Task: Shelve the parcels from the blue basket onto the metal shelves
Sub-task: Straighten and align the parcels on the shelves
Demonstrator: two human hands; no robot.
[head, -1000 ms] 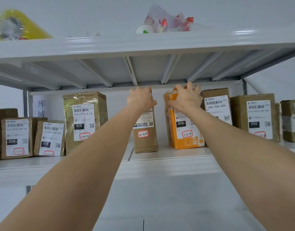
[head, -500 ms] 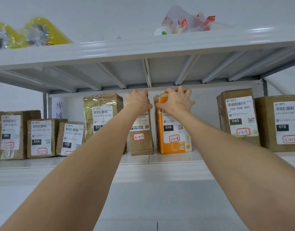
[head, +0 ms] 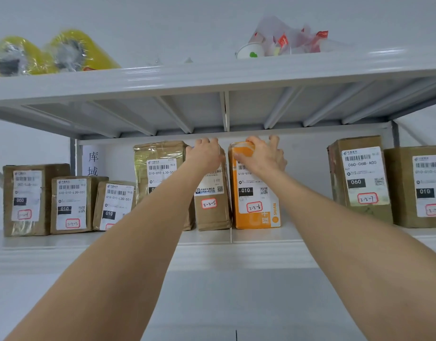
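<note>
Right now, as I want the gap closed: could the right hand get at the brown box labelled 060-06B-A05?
Probably yes. The right hand grips the top of the orange parcel, and only bare shelf lies between that parcel and the 060-06B-A05 box. It would have to let go first.

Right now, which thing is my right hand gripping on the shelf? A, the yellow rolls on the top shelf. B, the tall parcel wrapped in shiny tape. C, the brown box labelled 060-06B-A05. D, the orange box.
D: the right hand grips the top of the orange box, fingers curled over its top edge, while the left hand grips the brown parcel beside it.
</note>
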